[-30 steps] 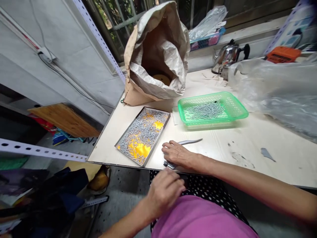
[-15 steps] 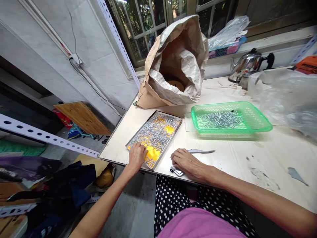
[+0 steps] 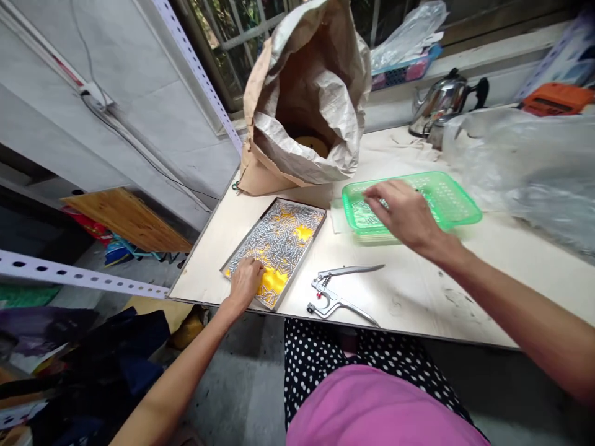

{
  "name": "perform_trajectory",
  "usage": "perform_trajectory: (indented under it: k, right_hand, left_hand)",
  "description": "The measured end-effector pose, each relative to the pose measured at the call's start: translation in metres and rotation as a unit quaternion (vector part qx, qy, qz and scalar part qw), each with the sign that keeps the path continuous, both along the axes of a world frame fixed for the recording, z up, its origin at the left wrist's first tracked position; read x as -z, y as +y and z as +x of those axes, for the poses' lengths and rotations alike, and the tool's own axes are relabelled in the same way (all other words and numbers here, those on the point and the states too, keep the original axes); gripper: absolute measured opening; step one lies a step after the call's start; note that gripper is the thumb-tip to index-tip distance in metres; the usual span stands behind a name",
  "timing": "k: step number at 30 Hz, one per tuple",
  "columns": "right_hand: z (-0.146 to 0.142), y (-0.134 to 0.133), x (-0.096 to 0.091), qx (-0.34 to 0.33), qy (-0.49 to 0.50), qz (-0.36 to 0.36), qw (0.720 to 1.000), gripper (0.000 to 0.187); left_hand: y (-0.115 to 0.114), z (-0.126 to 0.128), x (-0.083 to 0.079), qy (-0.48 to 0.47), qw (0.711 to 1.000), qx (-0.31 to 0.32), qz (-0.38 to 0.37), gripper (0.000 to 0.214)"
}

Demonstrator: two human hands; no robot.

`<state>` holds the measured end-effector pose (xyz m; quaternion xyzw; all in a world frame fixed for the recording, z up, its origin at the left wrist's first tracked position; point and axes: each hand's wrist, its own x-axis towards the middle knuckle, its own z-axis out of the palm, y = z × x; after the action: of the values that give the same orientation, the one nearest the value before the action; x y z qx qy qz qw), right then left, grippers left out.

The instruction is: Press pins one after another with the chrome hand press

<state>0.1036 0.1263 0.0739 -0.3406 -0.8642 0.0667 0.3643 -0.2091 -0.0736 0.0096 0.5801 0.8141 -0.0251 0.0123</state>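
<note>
My left hand rests with curled fingers at the near left part of a shallow tray. The tray has a yellow bottom and is strewn with many small silvery pin-like metal pieces; its fingertips touch some. My right hand is raised over the near side of a green plastic basket, fingers bent and thumb close to them. What either hand pinches, if anything, is too small to tell. More metal pieces in the basket are partly hidden by that hand. Snap pliers lie with handles spread on the table between tray and person.
A large paper sack stands open behind the tray. Further right are a metal kettle, clear plastic bags and an orange box. The table's front edge runs close to the person's lap.
My right hand has left the pliers and moved up and right to the green basket, leaving the pliers on the table. My left hand stays at the tray. The camera view has shifted.
</note>
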Motion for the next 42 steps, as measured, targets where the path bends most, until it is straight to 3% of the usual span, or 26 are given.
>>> perform_trajectory:
  k: [3, 5, 8, 11, 14, 17, 22, 35, 42]
  right_hand:
    - [0.022, 0.001, 0.006, 0.071, -0.093, 0.003, 0.993, 0.020]
    - [0.028, -0.025, 0.026, 0.005, -0.132, -0.053, 0.990, 0.020]
    - [0.027, -0.081, 0.064, -0.154, -0.193, -0.170, 0.954, 0.020]
    - [0.020, -0.118, 0.091, -0.177, -0.251, -0.202, 0.930, 0.019]
    - [0.017, -0.121, 0.099, -0.153, -0.285, -0.200, 0.925, 0.012]
    - [0.020, -0.107, 0.095, -0.146, -0.313, -0.191, 0.919, 0.012]
    - [0.028, -0.099, 0.094, -0.138, -0.314, -0.171, 0.923, 0.009]
    - [0.029, -0.101, 0.098, -0.134, -0.292, -0.171, 0.931, 0.012]
    - [0.033, -0.103, 0.099, -0.135, -0.279, -0.186, 0.933, 0.011]
  left_hand:
    - [-0.001, 0.011, -0.007, -0.034, 0.998, 0.020, 0.052, 0.020]
    - [-0.003, 0.029, -0.013, -0.125, 0.989, 0.016, 0.083, 0.017]
    - [-0.005, 0.062, -0.015, -0.317, 0.945, -0.016, 0.073, 0.017]
    - [-0.004, 0.089, -0.006, -0.461, 0.885, -0.062, 0.026, 0.024]
    - [-0.001, 0.101, 0.009, -0.534, 0.838, -0.111, -0.001, 0.030]
    - [0.001, 0.106, 0.020, -0.552, 0.822, -0.141, 0.004, 0.034]
    - [0.005, 0.123, 0.022, -0.605, 0.779, -0.165, -0.012, 0.039]
    - [0.010, 0.134, 0.013, -0.566, 0.790, -0.214, -0.099, 0.026]
    - [0.016, 0.130, 0.009, -0.553, 0.787, -0.201, -0.186, 0.029]
